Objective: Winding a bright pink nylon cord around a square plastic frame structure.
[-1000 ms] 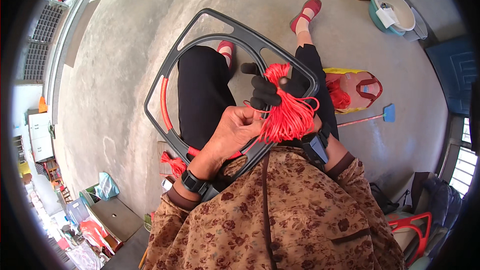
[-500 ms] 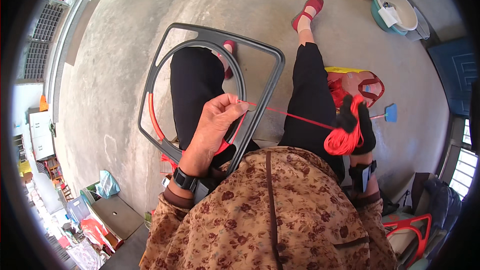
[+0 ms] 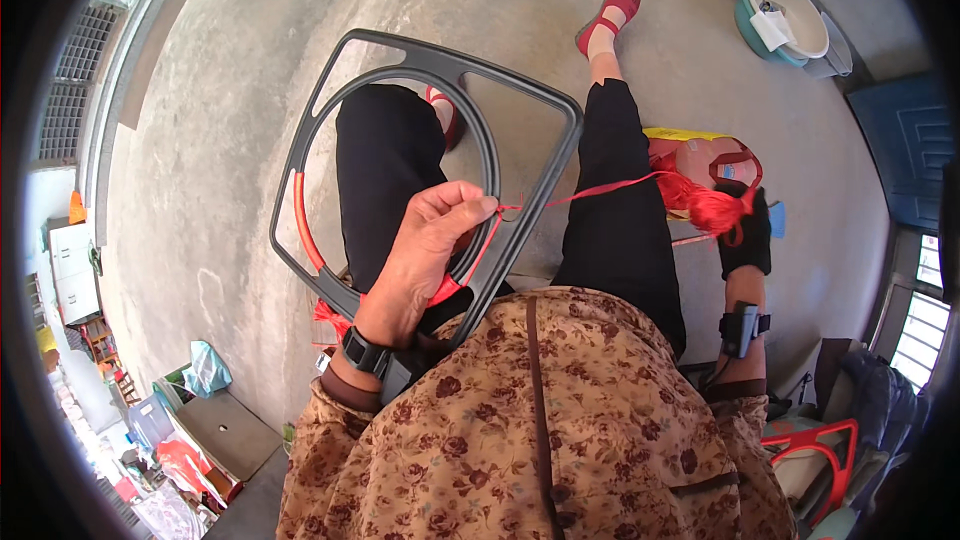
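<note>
Here, the left hand (image 3: 425, 240) pinches red cord (image 3: 600, 189) beside the black frame (image 3: 438, 58); rightward, the right hand (image 3: 746, 240) grips the cord bundle (image 3: 712, 210).

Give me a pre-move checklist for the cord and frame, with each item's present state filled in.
1. Left hand pinching the red strand: ok, between thumb and fingers, beside the inner ring.
2. Red bundle in the gloved right hand: ok, held out to the right, away from the frame.
3. Strand pulled straight between the hands: not ok, it curves.
4. Bundle neatly gathered: not ok, its loops spread loosely.
5. Black frame over the left leg: ok.
6. Strand free of knots: cannot tell, too small near the thumb.
</note>
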`<state>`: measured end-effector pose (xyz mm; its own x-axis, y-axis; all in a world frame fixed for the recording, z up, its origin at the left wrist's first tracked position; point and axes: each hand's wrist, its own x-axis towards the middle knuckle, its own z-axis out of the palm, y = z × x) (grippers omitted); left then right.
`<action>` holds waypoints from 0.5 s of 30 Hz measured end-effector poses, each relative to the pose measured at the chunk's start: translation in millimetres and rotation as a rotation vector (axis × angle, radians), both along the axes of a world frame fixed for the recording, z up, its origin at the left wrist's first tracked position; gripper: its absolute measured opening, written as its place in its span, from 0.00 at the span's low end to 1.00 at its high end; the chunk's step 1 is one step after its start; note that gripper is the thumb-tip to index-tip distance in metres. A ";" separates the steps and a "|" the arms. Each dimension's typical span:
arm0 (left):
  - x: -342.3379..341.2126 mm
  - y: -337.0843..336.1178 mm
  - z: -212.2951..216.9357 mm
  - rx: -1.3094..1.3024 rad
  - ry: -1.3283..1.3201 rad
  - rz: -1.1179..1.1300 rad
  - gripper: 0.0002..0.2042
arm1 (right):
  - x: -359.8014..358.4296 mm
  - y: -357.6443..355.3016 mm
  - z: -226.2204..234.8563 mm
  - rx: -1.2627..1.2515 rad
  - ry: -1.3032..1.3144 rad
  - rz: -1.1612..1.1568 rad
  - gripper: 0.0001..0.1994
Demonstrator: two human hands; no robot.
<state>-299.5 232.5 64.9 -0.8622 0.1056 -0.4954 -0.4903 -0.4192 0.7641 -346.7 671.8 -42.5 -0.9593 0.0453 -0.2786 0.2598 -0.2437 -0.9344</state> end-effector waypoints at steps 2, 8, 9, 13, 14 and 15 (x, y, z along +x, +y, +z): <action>0.5 3.9 1.9 0.049 -0.052 -0.025 0.04 | -15.0 -19.7 5.6 0.110 -0.034 0.121 0.16; -2.3 17.7 7.0 0.083 -0.102 -0.163 0.07 | -45.9 -165.5 26.0 0.219 0.141 0.128 0.15; -3.3 19.1 7.1 0.097 -0.104 -0.194 0.07 | -50.0 -191.6 31.7 -0.436 0.000 0.126 0.15; -5.0 22.5 5.8 0.109 -0.126 -0.295 0.07 | -43.4 -252.3 60.9 0.339 0.354 0.293 0.18; -4.2 23.8 5.3 0.117 -0.149 -0.295 0.07 | -37.8 -258.3 67.1 0.309 0.389 0.307 0.19; -2.3 24.4 4.9 0.115 -0.182 -0.281 0.07 | -31.8 -262.6 72.9 0.279 0.423 0.323 0.20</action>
<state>-301.8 257.0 69.8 -0.6904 0.3901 -0.6092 -0.7223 -0.3266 0.6096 -378.5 409.2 30.4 -0.9617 -0.2508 0.1110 -0.1286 0.0550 -0.9902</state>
